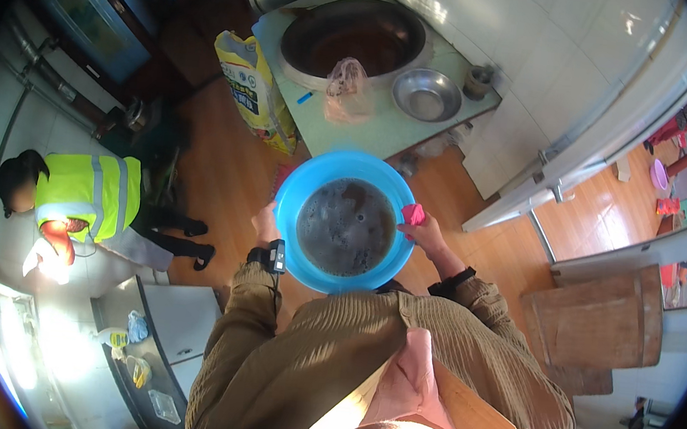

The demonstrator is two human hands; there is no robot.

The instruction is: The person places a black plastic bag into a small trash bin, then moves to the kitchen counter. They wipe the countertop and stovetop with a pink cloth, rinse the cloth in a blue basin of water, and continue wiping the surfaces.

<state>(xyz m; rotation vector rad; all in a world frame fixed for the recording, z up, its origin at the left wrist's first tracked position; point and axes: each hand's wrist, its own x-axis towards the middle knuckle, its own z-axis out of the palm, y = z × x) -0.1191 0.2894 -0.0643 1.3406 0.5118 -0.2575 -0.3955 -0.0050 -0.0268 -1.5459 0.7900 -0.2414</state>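
A blue plastic basin (pixel 285 205) is held in front of my body, over the wooden-look floor. Dark, murky water (pixel 345 230) with bubbles on its surface fills the lower part of it. My left hand (pixel 265 225) grips the basin's left rim, its fingertips hidden by the wall. At the right rim, my right hand (pixel 429 233) takes hold of the basin, with a crumpled pink cloth (pixel 414 214) between the fingers and the edge.
Ahead, a green-topped stove counter (pixel 382 140) bears a large wok (pixel 353 36), a metal bowl (pixel 427 95) and a plastic bag (pixel 349 92). A yellow sack (pixel 256 92) stands beside it. A person in a reflective vest (pixel 91 191) is at the left. An open white door (pixel 548 179) stands right.
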